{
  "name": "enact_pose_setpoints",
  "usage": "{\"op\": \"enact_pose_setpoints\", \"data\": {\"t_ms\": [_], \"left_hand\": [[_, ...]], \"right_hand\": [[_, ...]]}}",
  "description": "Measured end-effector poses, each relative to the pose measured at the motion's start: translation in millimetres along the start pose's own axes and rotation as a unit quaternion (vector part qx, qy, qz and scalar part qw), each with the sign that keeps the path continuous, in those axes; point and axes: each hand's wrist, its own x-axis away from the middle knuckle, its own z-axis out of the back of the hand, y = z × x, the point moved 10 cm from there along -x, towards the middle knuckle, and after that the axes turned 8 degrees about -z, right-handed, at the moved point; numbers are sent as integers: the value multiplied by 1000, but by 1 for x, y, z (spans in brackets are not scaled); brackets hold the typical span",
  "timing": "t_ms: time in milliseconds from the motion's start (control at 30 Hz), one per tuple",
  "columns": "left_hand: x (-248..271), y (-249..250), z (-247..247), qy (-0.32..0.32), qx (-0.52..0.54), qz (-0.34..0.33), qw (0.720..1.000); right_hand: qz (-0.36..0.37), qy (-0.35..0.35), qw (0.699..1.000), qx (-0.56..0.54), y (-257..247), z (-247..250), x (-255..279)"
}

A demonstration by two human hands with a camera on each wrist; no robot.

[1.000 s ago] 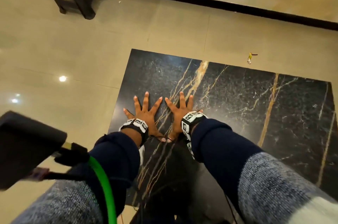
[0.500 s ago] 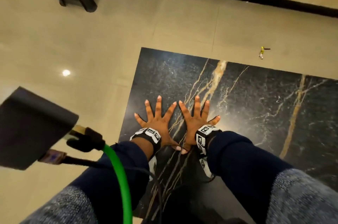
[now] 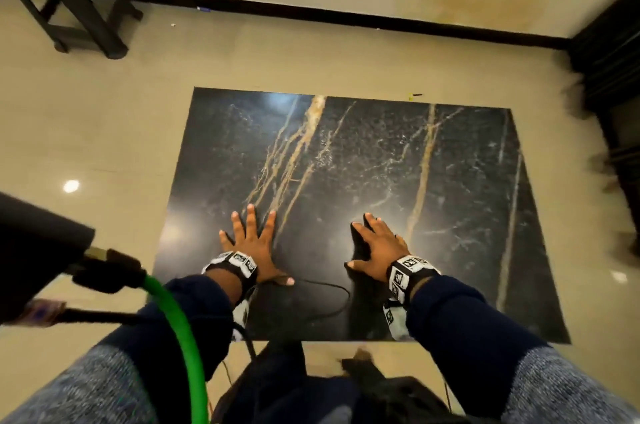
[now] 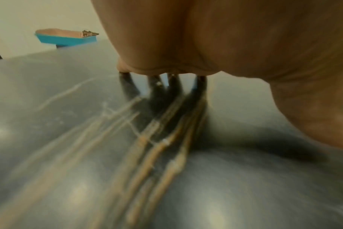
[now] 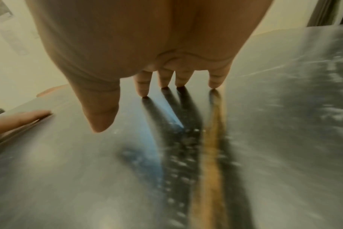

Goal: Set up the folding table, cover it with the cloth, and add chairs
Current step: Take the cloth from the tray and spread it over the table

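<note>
Both hands (image 3: 254,250) (image 3: 375,245) flat, fingers (image 3: 252,217) spread, grasping nothing on glossy bench (image 3: 450,215): likely slip if leaned on.

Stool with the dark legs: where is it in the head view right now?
The stool stands at the top left of the head view, on the floor by the wall's black skirting, beyond the table's far left corner and well away from both hands.

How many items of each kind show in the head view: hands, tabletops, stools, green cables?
Hands: 2, left hand and right hand, both flat on the tabletop
Tabletops: 1, black marble-look tabletop
Stools: 1, dark stool at top left
Green cables: 1, green cable
Total: 5
</note>
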Motion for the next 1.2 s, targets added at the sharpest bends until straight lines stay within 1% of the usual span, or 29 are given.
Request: {"op": "enact_pose_setpoints", "data": {"t_ms": [100, 267, 333, 400, 467, 500, 567, 633, 733, 1000, 1100, 1200], "left_hand": [[14, 51, -31, 16, 3, -13, 1000], [43, 137, -86, -9, -64, -53, 996], [48, 157, -103, -18, -90, -47, 995], [51, 163, -110, -17, -92, -27, 995], [53, 160, -107, -15, -83, -12, 996], [53, 161, -104, -14, -81, -9, 997], [51, 161, -102, -16, -82, -5, 997], [48, 158, -100, -23, -81, 2, 996], [45, 159, -105, -30, -84, 16, 996], [61, 161, -123, -24, -101, 34, 994], [65, 157, -129, -23, -114, 29, 993], [66, 156, -131, -14, -113, 25, 993]], "right_hand": [[-33, 29, 998, -39, 90, -6, 30], [-130, 53, 982, -124, 252, -22, 81], [-182, 71, 968, -158, 310, -24, 102], [-227, 71, 959, -154, 356, -30, 120], [-266, 81, 952, -130, 388, -31, 135], [-289, 87, 944, -138, 403, -34, 141], [-321, 89, 923, -191, 425, -42, 148], [-320, 80, 907, -260, 433, -55, 143], [-316, 84, 896, -302, 436, -63, 144], [-312, 78, 889, -327, 427, -81, 168], [-322, 72, 884, -331, 427, -93, 177], [-330, 84, 882, -326, 427, -97, 180]]}}
